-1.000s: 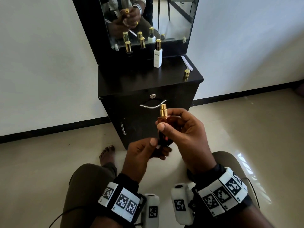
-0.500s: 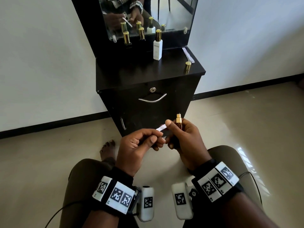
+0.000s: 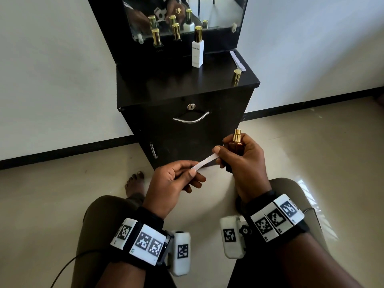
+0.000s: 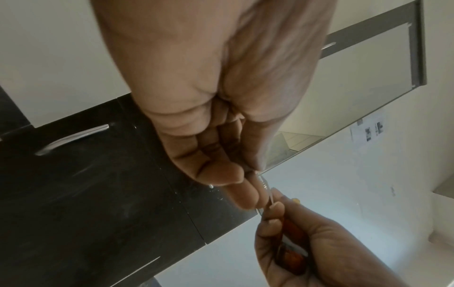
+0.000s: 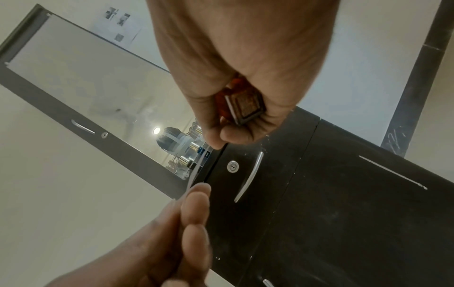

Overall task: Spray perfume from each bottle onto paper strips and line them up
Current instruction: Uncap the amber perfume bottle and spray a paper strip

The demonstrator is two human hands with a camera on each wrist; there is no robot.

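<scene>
My right hand grips an amber perfume bottle with a bare gold sprayer, upright in front of the black cabinet. From below, the bottle's square base shows inside the curled fingers. My left hand pinches a white paper strip by its near end. The strip's far end reaches my right thumb. In the left wrist view the strip shows edge-on between both hands. A white perfume bottle and two dark gold-capped bottles stand on the cabinet top.
A loose gold cap stands near the cabinet's right front corner, with more white strips behind it. A mirror backs the cabinet. A drawer handle faces me. My knees and a bare foot are below on the tiled floor.
Both hands dropped lower from in front of the drawer. The left hand brought a paper strip up beside the bottle and now holds it stretched toward the right thumb.
</scene>
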